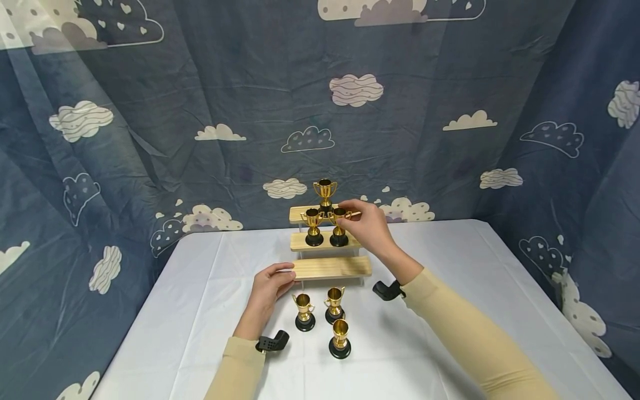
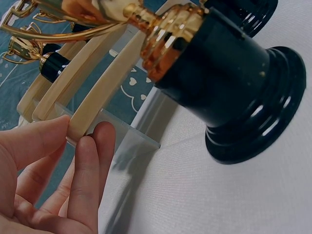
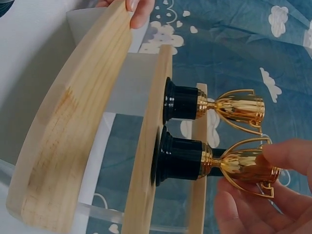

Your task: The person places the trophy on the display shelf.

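A small gold trophy cup (image 1: 339, 238) with a black base stands upright on the right part of the middle wooden shelf (image 1: 299, 242). My right hand (image 1: 369, 226) pinches its cup between thumb and fingers, clearly seen in the right wrist view. Close beside it on the same shelf is a matching trophy (image 3: 234, 108). A third trophy (image 1: 325, 189) stands on the top shelf (image 1: 298, 214). With thumb and fingertips, my left hand (image 1: 267, 289) pinches the left end of the bottom shelf (image 1: 332, 268), which bears no trophy.
Three more trophies stand on the white tablecloth in front of the stand: one at left (image 1: 304, 322), one at right (image 1: 334, 315) and one nearest me (image 1: 340, 349). Clear side supports (image 2: 129, 131) carry the shelves. Behind hangs a blue cloud-patterned cloth (image 1: 240, 83).
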A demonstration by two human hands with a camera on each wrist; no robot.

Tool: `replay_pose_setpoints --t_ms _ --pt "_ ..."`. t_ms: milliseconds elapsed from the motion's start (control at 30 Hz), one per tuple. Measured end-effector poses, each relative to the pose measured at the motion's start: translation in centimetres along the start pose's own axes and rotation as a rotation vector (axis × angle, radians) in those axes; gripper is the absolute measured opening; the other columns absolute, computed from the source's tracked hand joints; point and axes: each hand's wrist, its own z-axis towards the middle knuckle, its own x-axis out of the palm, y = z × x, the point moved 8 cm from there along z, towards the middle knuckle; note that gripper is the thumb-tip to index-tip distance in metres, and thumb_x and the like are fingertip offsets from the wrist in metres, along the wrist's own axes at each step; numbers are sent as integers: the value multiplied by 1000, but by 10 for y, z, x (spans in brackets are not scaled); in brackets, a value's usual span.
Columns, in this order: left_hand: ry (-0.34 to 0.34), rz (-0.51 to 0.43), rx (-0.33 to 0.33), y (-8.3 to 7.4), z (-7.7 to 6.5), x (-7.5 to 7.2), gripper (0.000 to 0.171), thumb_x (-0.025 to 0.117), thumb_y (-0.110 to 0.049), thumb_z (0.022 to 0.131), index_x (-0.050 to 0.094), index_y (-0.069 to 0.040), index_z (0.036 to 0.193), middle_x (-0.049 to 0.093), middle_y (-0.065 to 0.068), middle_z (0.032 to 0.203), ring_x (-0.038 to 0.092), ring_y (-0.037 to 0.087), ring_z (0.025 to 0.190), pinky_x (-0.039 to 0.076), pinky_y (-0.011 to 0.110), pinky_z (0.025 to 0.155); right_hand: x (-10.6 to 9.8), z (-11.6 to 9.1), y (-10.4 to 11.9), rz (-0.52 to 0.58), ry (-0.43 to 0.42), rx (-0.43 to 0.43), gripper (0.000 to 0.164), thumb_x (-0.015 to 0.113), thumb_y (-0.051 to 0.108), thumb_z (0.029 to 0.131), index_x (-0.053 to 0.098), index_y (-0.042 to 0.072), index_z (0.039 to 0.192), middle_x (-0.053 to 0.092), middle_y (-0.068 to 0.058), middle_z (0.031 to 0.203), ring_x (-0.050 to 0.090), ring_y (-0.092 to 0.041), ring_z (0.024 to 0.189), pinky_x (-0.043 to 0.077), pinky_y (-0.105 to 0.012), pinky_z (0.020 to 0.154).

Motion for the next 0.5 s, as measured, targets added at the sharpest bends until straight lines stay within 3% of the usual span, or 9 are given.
replay_pose_setpoints --t_ms 233,500 --pt "15 -4 -5 0 0 1 38 76 -1 87 66 5 123 64 22 118 72 32 95 58 34 92 1 2 -2 6 3 -4 40 78 21 89 69 17 127 68 -1 120 69 -19 95 61 -37 75" --pt "0 -2 -1 0 0 1 36 78 0 85 69 4 119 67 22 112 71 37 98 59 34 89 2 4 -3 1 0 7 39 78 20 89 68 17 127 68 -2 120 70 -18 96 61 -37 75"
